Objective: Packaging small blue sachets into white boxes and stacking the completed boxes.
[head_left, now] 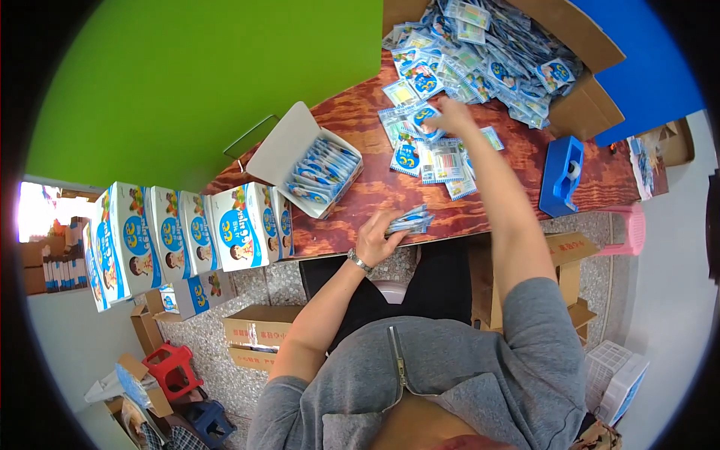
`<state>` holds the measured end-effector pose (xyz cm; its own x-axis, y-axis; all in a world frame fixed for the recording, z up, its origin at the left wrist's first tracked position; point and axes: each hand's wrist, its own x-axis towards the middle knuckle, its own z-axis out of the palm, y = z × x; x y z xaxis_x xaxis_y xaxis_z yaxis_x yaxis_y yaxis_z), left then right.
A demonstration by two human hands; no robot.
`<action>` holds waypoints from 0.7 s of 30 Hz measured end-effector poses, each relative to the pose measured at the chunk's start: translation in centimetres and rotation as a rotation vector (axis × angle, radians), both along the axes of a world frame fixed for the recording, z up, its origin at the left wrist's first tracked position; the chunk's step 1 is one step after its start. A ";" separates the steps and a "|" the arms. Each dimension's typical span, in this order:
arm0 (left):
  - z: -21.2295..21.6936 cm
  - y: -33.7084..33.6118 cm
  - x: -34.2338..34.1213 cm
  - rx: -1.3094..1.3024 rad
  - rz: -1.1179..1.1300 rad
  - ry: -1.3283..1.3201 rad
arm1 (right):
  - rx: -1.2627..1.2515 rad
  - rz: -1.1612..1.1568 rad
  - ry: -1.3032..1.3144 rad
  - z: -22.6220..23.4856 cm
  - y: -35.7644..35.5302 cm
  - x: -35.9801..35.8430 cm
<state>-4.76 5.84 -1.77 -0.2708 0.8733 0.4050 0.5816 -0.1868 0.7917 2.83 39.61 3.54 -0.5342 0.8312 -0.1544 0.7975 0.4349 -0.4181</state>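
My left hand point(376, 238) is closed round a small stack of blue-and-white sachets point(412, 220) at the table's near edge. Farther off, my right hand point(454, 118) reaches over loose sachets and pinches one sachet point(425, 122) by its edge. Under and around it lie scattered sachets point(442, 161) on the wooden table point(345, 236). Between the hands and the row of packed boxes stands an open white carton point(289, 139), its lid raised, with sachets point(324, 171) standing in rows inside.
A big cardboard box point(596, 105) at the far right spills a heap of sachets point(499, 60). A blue tape dispenser point(561, 176) stands at the right. Several printed boxes point(244, 229) line the left. Below are cardboard cartons point(259, 326), a red stool point(174, 369) and a pink stool point(628, 229).
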 end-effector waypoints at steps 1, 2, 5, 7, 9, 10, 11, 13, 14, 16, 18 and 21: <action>0.0 0.0 0.0 -0.007 0.000 0.005 | -0.049 -0.008 -0.067 -1.0 0.3 -0.5; 0.0 0.0 0.0 -0.005 0.001 0.008 | -0.114 -0.033 -0.177 -2.0 0.5 -1.0; 0.0 0.0 0.1 -0.009 0.004 0.016 | -0.148 0.057 -0.205 -3.0 2.2 -0.9; -0.1 0.0 0.1 -0.009 0.011 0.012 | -0.136 0.017 0.163 -2.1 3.7 1.0; 0.0 0.0 0.1 0.010 0.006 0.019 | -0.062 0.018 0.320 -1.1 4.6 4.5; 0.0 0.1 0.1 0.018 0.009 0.019 | 0.018 0.076 0.334 -0.2 5.2 6.9; 0.1 0.1 0.1 0.013 0.008 0.031 | -0.298 0.033 0.340 0.0 5.1 8.5; 0.2 0.1 0.1 0.009 0.003 0.019 | -0.318 0.087 0.127 -0.7 3.1 11.2; 0.3 0.1 0.1 0.002 0.002 0.012 | -0.314 0.058 -0.037 -1.1 1.9 12.3; 0.4 0.1 0.0 0.009 0.003 0.016 | -0.035 -0.071 -0.202 -2.6 -1.4 12.6; 0.3 0.2 0.2 0.018 -0.004 0.021 | 0.133 -0.067 -0.245 -2.2 -2.6 12.9; 0.3 0.2 0.2 0.021 0.003 0.027 | 0.004 0.002 -0.066 0.4 -0.9 13.1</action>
